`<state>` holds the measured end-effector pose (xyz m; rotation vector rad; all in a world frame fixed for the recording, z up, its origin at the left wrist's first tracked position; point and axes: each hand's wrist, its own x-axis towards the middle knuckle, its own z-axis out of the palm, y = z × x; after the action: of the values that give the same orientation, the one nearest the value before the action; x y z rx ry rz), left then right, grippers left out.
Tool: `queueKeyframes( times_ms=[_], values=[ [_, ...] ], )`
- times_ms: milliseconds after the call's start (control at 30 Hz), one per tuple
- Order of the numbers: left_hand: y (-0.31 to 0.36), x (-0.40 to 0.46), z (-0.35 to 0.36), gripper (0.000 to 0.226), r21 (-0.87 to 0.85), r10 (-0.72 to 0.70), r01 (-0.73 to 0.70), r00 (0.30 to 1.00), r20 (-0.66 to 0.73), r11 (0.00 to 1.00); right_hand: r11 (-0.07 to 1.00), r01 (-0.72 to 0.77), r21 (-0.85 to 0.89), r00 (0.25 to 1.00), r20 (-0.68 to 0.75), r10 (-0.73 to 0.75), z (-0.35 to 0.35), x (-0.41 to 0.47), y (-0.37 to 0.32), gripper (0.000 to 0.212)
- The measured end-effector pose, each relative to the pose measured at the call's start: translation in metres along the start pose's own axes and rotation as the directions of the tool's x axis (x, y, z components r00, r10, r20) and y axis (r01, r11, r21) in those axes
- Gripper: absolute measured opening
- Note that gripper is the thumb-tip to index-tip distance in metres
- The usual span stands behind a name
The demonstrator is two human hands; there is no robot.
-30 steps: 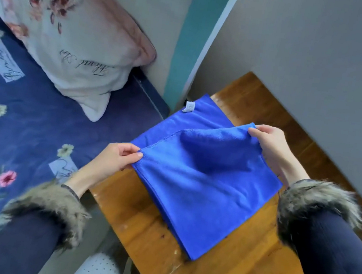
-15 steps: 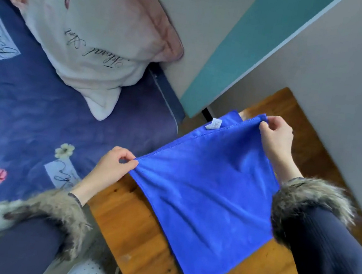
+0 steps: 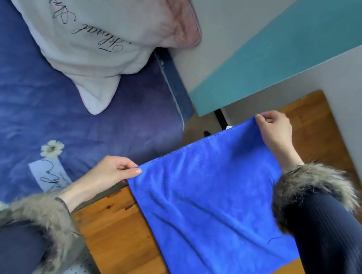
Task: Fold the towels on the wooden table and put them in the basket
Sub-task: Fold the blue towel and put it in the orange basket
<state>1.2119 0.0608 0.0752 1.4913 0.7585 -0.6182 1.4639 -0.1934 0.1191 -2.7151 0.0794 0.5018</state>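
Now one blue towel (image 3: 211, 207) on wooden table (image 3: 117, 240); left hand (image 3: 108, 173), right hand (image 3: 274, 132) each pinch one corner.

one blue towel (image 3: 212, 202), two hands, one pillow (image 3: 94, 18), one wooden table (image 3: 117, 240)

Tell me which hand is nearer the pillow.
Left. The left hand pinches the towel corner beside the bed, just below the pillow; the right hand holds the far corner, off towards the wall.
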Motion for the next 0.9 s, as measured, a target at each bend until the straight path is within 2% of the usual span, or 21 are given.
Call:
queueKeyframes(
  times_ms=[233, 333, 500, 633, 767, 900],
  values=[
    [0.003, -0.003, -0.013, 0.015, -0.014, -0.031, 0.034, 0.985, 0.172, 0.999, 0.985, 0.106, -0.138, 0.99, 0.104, -0.092, -0.002, 0.004, -0.002, 0.022],
    [0.007, -0.004, -0.014, 0.016, 0.009, -0.018, 0.017, 0.987, 0.161, 1.0, 0.98, 0.136, -0.147, 0.988, 0.09, -0.124, -0.006, 0.007, 0.001, 0.022],
    [0.019, -0.014, -0.007, 0.012, -0.012, 0.032, -0.031, 0.994, 0.107, 0.999, 0.996, 0.066, 0.068, 0.997, 0.04, -0.069, -0.034, -0.022, 0.002, 0.017],
    [0.038, -0.033, -0.006, 0.01, 0.05, 0.086, -0.091, 0.992, 0.089, 0.995, 0.97, 0.017, 0.242, 1.0, -0.021, -0.012, -0.077, -0.063, 0.021, 0.013],
    [0.07, -0.053, 0.002, 0.012, 0.155, 0.224, -0.238, 0.97, 0.099, 0.959, 0.934, -0.015, 0.357, 0.995, -0.083, 0.048, -0.131, -0.112, 0.049, 0.011],
    [0.113, -0.08, 0.022, 0.016, 0.244, 0.404, -0.43, 0.902, 0.152, 0.869, 0.857, -0.036, 0.515, 0.99, -0.098, 0.1, -0.178, -0.176, 0.09, 0.011]
  ],
)
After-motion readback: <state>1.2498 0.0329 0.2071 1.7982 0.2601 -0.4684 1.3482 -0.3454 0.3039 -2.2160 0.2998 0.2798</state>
